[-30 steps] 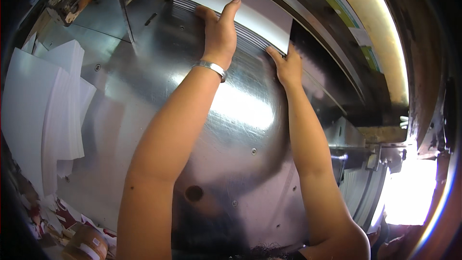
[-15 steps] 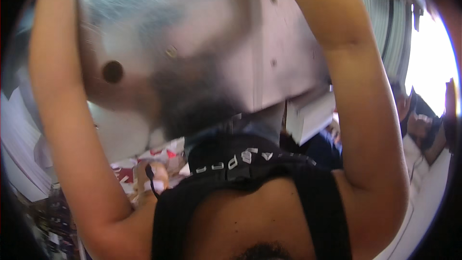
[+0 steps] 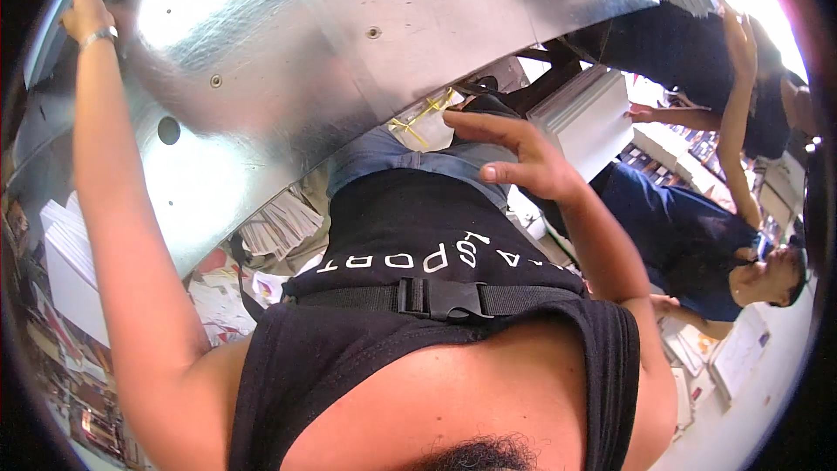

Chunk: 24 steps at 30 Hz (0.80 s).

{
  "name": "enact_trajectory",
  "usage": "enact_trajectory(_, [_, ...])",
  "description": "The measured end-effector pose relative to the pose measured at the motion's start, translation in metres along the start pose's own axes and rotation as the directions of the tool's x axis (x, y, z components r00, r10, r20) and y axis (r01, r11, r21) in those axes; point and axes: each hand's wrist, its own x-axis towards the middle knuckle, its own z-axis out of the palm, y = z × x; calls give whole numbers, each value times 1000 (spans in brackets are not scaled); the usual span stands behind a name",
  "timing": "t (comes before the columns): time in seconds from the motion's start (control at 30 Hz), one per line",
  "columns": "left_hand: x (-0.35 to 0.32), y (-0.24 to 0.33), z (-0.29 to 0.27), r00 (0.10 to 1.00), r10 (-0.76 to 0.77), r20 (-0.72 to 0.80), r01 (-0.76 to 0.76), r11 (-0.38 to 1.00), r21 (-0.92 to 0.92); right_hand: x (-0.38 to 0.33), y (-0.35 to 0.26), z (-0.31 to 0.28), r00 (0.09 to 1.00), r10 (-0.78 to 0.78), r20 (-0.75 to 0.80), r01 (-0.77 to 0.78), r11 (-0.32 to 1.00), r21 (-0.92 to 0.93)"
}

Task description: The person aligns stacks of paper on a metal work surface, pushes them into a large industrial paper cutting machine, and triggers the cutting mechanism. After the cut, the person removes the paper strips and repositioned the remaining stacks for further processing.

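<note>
The left hand reaches far out at the upper left, its arm nearly straight, a metal band at the wrist and one finger pointing up. Its fingertips meet the pale flat piece at the rim of the view; whether they grip it or only rest on it, I cannot tell. The right hand is empty, drawn back before the body with elbow bent, thumb and fingers parted. The pale piece lies right at the left hand and well apart from the right. Between them spreads the shiny metal table. White sheets stand left of the left forearm; beyond the right hand is a white stack.
</note>
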Motion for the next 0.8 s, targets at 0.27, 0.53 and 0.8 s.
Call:
enact_trajectory(0.27, [-328,53,-19,419,41,907,-86,996,-6,-83,0,22,959,-199,-202,254,920,298])
enact_trajectory(0.53, [-446,108,3,-643,-224,733,-7,958,287,-133,-90,5,936,-313,160,320,947,-20])
enact_trajectory(0.8, [-482,102,26,-196,-232,953,-258,949,178,-152,-118,-5,958,-69,278,36,992,121])
